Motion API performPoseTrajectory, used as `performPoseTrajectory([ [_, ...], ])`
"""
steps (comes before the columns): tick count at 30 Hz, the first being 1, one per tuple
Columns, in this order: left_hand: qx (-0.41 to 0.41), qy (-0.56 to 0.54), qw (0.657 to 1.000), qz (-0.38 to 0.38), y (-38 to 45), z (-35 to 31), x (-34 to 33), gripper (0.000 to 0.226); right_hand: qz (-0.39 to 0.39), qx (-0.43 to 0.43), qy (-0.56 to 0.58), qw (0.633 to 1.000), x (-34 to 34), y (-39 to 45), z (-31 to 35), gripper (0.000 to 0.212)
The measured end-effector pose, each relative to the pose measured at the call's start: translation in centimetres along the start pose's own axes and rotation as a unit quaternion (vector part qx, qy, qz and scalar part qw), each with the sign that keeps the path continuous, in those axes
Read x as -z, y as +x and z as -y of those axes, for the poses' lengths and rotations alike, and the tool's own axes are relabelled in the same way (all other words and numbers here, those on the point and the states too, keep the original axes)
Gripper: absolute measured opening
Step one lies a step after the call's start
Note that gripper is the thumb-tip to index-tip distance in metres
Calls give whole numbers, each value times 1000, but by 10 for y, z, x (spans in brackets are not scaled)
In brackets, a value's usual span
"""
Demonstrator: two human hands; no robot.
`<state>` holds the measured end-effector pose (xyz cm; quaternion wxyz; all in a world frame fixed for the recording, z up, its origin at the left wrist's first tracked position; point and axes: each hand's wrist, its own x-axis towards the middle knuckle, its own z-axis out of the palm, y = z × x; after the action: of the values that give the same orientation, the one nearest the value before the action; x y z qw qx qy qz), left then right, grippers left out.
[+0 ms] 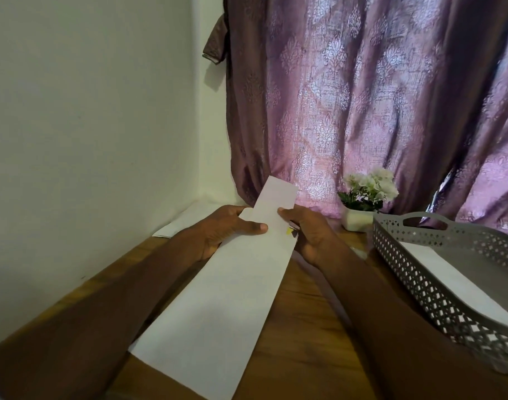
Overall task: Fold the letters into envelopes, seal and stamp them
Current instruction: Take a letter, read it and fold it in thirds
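Both hands grip one long white envelope (218,298) above the wooden table (304,327): left hand (226,229) thumb on top, right hand (307,232) fingers curled round its edge.

Home room corner, mauve damask curtain (377,105) against plain white wall (88,111), wooden table (304,327), small potted white flowers (368,192), grey perforated plastic tray (449,272)
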<state>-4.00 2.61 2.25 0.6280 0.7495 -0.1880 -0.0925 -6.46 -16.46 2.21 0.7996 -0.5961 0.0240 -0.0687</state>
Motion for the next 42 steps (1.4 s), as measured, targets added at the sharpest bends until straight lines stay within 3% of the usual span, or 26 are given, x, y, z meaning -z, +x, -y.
performPoseTrajectory([
  [7, 3, -39, 999, 21, 1, 2, 1, 48, -17, -8, 15, 1000, 5, 7, 0, 39],
  [12, 1, -42, 999, 34, -1, 1, 3, 61, -43, -3, 25, 999, 8, 9, 1, 40],
  [17, 39, -19, 998, 36, 1, 7, 8, 47, -90, -7, 52, 995, 15, 13, 3, 41],
  [23, 35, -44, 998, 15, 4, 12, 8, 46, -127, 27, 32, 991, 16, 17, 3, 31],
  [30, 9, -73, 997, -12, 4, 6, 13, 37, -76, 75, -77, 991, 17, 20, 3, 11],
  [34, 14, -103, 995, 12, 4, 5, 13, 30, -34, 72, -94, 992, 20, 22, 1, 16],
  [42, 18, -72, 997, 37, 4, 6, 12, 37, -102, 77, -20, 992, 24, 24, 2, 19],
])
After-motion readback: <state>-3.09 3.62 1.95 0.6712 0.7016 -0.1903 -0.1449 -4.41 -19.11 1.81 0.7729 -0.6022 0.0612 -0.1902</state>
